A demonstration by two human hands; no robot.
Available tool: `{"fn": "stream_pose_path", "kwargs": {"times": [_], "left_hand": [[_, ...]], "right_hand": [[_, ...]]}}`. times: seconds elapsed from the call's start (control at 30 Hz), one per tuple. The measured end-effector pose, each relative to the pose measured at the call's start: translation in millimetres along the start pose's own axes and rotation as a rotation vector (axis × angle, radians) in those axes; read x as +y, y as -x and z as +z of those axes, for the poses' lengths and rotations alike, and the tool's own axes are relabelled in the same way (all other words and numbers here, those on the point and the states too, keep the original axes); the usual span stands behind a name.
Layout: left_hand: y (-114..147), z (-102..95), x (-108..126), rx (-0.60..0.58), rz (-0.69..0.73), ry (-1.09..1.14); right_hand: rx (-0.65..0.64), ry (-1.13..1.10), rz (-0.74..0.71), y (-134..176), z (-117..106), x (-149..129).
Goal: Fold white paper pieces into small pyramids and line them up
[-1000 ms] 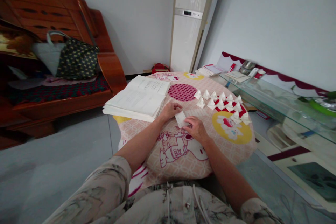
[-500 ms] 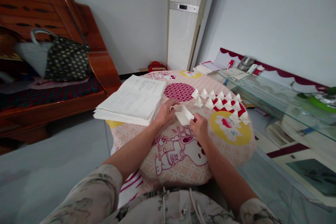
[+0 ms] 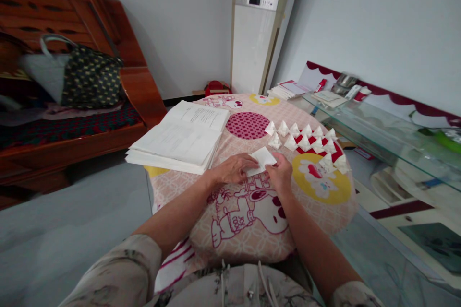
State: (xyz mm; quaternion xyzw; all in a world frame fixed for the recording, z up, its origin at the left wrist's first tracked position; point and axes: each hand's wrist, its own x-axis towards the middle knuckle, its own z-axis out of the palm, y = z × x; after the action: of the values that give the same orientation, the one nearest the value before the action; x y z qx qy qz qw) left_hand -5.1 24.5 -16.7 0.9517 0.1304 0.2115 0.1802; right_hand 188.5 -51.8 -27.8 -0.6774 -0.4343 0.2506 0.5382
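Left hand (image 3: 232, 170) sitting closer to me than half a second ago, gripping small paper; (image 3: 264, 157) right hand (image 3: 283, 172) pinching its other side; white pyramids (image 3: 304, 144) standing beyond right hand.

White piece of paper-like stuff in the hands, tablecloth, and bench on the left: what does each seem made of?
White piece: most likely paper, matte; it looks thin and creasable, with straight edges.
Tablecloth: probably fabric, dull and patterned; it hangs softly over the table's near edge, though a coated cloth is possible.
Bench: looks like reddish-brown wood, glossy as if varnished; its armrest has a sheen.
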Motion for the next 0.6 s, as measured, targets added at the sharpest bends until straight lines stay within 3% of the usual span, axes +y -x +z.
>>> {"fn": "stream_pose_path", "kwargs": {"times": [0.33,0.5,0.6], "left_hand": [[-3.2,-0.7,12.8,0.028,0.005,-0.148],[-0.7,-3.4,3.4,-0.009,0.021,-0.13],[-0.2,-4.6,-2.9,-0.058,0.022,-0.116]], "right_hand": [[0.073,-0.176,0.124,2.8,2.6,-2.7],[-0.079,-0.046,0.189,7.4,-8.1,-5.3],[-0.254,0.308,0.132,10.1,-23.2,-13.8]]}}
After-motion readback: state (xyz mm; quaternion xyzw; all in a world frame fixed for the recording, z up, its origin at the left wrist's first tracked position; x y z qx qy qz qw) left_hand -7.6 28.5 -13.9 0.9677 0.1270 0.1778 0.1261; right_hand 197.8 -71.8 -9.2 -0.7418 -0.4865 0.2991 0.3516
